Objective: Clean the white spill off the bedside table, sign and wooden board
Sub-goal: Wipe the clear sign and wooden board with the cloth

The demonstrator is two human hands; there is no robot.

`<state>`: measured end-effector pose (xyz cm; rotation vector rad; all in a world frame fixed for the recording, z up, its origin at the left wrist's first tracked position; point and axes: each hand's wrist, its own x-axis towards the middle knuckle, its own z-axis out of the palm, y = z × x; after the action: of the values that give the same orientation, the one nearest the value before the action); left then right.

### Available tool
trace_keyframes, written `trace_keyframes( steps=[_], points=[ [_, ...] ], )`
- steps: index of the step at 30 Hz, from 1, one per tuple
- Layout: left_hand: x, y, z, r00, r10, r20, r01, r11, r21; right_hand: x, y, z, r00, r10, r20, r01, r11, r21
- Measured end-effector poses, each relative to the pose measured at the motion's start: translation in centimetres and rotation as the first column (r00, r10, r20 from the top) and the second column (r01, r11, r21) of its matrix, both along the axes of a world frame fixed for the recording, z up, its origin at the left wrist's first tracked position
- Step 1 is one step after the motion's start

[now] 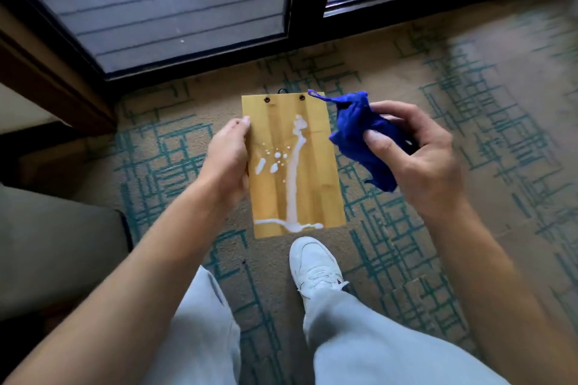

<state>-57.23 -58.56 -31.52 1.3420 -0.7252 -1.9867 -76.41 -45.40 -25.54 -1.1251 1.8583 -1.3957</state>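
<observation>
Left hand [227, 159] holds the wooden board [292, 162] by its left long edge, fingers wrapped behind, thumb on the front face. Board is in the air over the patterned carpet [469, 122], tilted toward the camera, above a white shoe [314, 266]. White spill [292, 178] still wet on it: droplets mid-left, one long run down the centre, pooling along the bottom edge. Board looks thin, rigid, light; one-handed edge grip should do, but a wet face is probably slick, so keep fingers off the streak and brace from behind when wiping. Right hand [416, 153] pinches a bunched blue cloth [359, 134], soft and limp, just beside the board's right edge, not yet touching it. No containers in view. Bedside table and sign not visible.
</observation>
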Motion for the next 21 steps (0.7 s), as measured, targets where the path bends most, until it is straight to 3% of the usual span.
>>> trace_keyframes(
  steps=[4, 7, 12, 18, 21],
  points=[
    [2.8, 2.3, 1.4, 0.993, 0.034, -0.113, -0.011, 0.98, 0.198, 4.9, 0.3, -0.2, 0.958, 0.225, -0.179, -0.224, 0.974, 0.025],
    [4.6, 3.5, 1.0, 0.993, -0.018, -0.115, 0.047, 0.965, 0.257, 7.4, 0.6, -1.8, 0.933, 0.288, -0.216, -0.286, 0.957, 0.04],
    [5.6, 4.5, 1.5, 0.988, -0.073, -0.134, 0.102, 0.968, 0.229, 9.4, -0.6, -2.6, 0.949, 0.256, -0.183, -0.258, 0.966, 0.017],
    [5.4, 5.1, 2.7, 0.92, -0.007, -0.393, 0.084, 0.98, 0.178, 10.4, -3.0, -1.3, 0.94, 0.081, -0.332, -0.115, 0.99, -0.082],
    [5.3, 5.5, 3.0, 0.877, -0.03, -0.48, 0.131, 0.975, 0.178, 11.2, -2.7, -1.3, 0.861, 0.161, -0.482, -0.208, 0.977, -0.046]
  ],
)
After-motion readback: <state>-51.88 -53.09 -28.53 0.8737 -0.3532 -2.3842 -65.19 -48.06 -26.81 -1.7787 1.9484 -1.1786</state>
